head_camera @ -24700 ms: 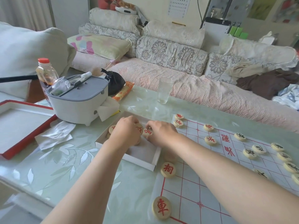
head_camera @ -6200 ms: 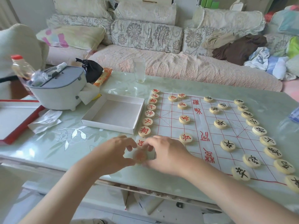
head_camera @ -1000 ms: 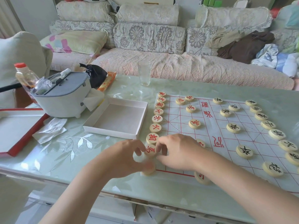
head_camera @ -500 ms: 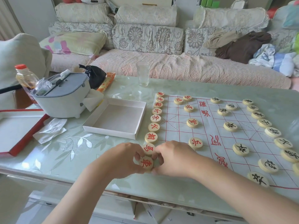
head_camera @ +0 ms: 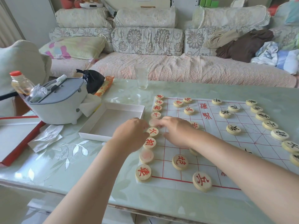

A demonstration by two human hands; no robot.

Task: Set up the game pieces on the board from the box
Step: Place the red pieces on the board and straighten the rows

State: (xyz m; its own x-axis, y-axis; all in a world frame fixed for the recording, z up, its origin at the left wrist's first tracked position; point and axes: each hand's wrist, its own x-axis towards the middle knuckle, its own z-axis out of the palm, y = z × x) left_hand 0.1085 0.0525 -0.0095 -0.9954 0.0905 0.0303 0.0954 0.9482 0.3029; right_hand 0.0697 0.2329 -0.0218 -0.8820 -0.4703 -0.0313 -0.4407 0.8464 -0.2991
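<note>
A white paper board with red lines (head_camera: 210, 143) lies on the glass table. Round wooden pieces with red characters stand in a column along its left edge, down to the corner piece (head_camera: 143, 172). Black-lettered pieces (head_camera: 270, 125) line the right edge. The white box (head_camera: 113, 125) left of the board holds nothing. My left hand (head_camera: 131, 135) and my right hand (head_camera: 176, 131) meet at the column's middle. Their fingertips pinch a blurred red piece (head_camera: 154, 122) from both sides. My right forearm hides part of the board.
A grey-white lidded container (head_camera: 59, 102), a bottle (head_camera: 21, 83), a black bag (head_camera: 92, 80) and crumpled tissue (head_camera: 47, 138) sit to the left. A red-rimmed tray (head_camera: 19, 139) lies at far left, and a glass (head_camera: 142, 76) stands behind the board. A sofa runs behind the table.
Both hands have left the near corner piece, which now lies on the board, and moved up the red column to its middle piece.
</note>
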